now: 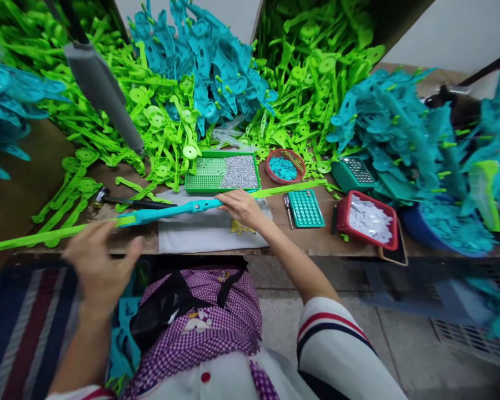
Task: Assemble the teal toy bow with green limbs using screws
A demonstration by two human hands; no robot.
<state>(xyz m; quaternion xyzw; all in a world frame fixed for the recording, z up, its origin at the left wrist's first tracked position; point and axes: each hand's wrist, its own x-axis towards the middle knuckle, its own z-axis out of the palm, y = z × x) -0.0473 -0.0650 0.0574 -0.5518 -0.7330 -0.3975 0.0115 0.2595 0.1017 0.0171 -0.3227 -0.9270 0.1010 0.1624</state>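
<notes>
A long plastic assembly, with a turquoise middle piece and a lime-green arm at each end, lies across the front of the workbench. My right hand is closed around the right part of the turquoise piece. Below the left green arm is my left hand, blurred by motion, its thumb and fingers apart and nothing visible in them. A white cloth with a yellow printed figure lies under the assembly. Behind it, a hammer with a black handle rests on the bench.
Green plastic arms and turquoise parts are heaped at the back. A grey power screwdriver hangs at left. A green tray of small metal pieces, a red basket, a turquoise tray and a red bin stand along the bench.
</notes>
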